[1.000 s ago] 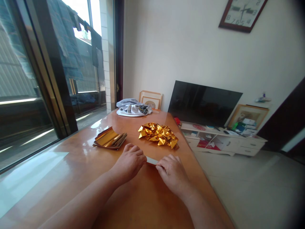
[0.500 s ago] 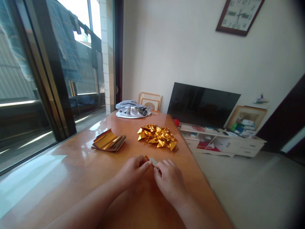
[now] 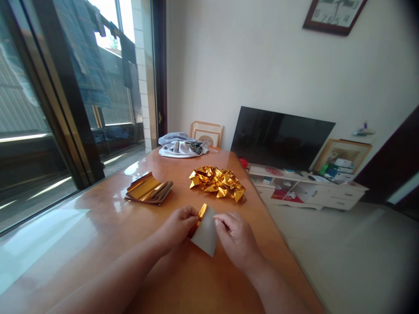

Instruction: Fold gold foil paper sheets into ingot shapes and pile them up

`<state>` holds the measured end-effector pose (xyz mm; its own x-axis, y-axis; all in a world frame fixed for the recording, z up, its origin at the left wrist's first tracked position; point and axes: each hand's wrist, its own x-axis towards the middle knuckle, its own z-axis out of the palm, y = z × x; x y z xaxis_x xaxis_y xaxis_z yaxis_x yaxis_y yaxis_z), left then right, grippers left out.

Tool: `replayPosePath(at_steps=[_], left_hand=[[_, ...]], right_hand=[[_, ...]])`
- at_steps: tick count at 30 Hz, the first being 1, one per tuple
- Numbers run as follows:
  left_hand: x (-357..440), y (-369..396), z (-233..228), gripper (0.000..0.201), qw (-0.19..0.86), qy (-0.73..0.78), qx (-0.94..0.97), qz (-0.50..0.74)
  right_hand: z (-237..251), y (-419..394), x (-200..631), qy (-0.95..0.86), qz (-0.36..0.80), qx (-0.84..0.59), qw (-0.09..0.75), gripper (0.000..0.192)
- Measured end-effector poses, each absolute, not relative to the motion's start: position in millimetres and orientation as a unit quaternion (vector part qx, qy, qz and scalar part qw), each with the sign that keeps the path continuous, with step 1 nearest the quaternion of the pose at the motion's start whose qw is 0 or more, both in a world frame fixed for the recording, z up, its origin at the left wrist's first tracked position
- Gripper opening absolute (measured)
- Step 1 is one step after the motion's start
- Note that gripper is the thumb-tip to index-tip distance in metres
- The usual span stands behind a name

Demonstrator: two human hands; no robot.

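Between my hands is a sheet of gold foil paper (image 3: 207,231), its pale grey back facing me and its left edge folded over to show a gold strip. My left hand (image 3: 181,224) is closed on that folded gold edge. My right hand (image 3: 236,235) pinches the right edge of the sheet near its upper corner. Beyond my left hand lies a stack of gold foil paper (image 3: 149,189), its top sheets curling up. A heap of folded gold foil pieces (image 3: 218,183) sits past the sheet, near the table's right edge.
The glossy wooden table (image 3: 131,261) stretches away from me. Grey cloth (image 3: 181,146) is bundled at its far end. A sliding glass door (image 3: 65,109) stands on the left. A television (image 3: 281,137) and a low white cabinet (image 3: 314,194) are past the table's right side.
The paper has opened out from a small bit between my fingers into a broad sheet with its grey back showing. My hands have moved slightly apart. The view has tilted down a little.
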<state>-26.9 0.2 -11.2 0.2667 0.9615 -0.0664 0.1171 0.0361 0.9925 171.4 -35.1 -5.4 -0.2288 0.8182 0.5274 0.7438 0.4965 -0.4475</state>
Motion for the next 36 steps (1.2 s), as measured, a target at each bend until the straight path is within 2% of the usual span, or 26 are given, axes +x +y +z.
replayPosePath(at_steps=[2,7,11,13,16,20,26,30,36], left_hand=[[-31.7,1.7,-9.0,0.017,0.564,0.467,0.564,0.382],[-41.9,7.0,-6.5,0.019,0.614,0.450,0.517,0.390],[-47.4,9.9,-6.6,0.022,0.702,0.398,0.438,0.395],[-49.7,10.9,-7.4,0.024,0.719,0.388,0.427,0.389],[-52.2,12.7,-10.1,0.025,0.682,0.407,0.488,0.363],[-50.9,15.8,-16.7,0.026,0.565,0.443,0.626,0.304],[-43.7,18.1,-28.2,0.020,0.362,0.414,0.791,0.269],[-42.7,17.5,-29.6,0.021,0.292,0.417,0.823,0.253],[-45.7,17.2,-26.6,0.017,0.246,0.427,0.829,0.265]], right_hand=[[-4.8,-29.0,182.6,-0.766,0.014,-0.531,0.361,0.036],[-10.2,-31.7,188.6,-0.823,0.014,-0.524,0.217,0.078],[-15.4,-37.4,178.5,-0.845,0.017,-0.502,0.183,0.092],[-13.5,-37.5,176.1,-0.850,0.006,-0.489,0.197,0.089],[-5.6,-37.3,177.5,-0.859,-0.002,-0.460,0.224,0.076],[3.3,-41.3,180.1,-0.871,0.026,-0.434,0.226,0.052],[4.7,-50.8,174.7,-0.886,0.085,-0.430,0.149,0.033],[7.4,-52.2,174.8,-0.882,0.108,-0.439,0.132,0.015],[9.6,-49.3,179.7,-0.878,0.139,-0.436,0.140,0.019]])
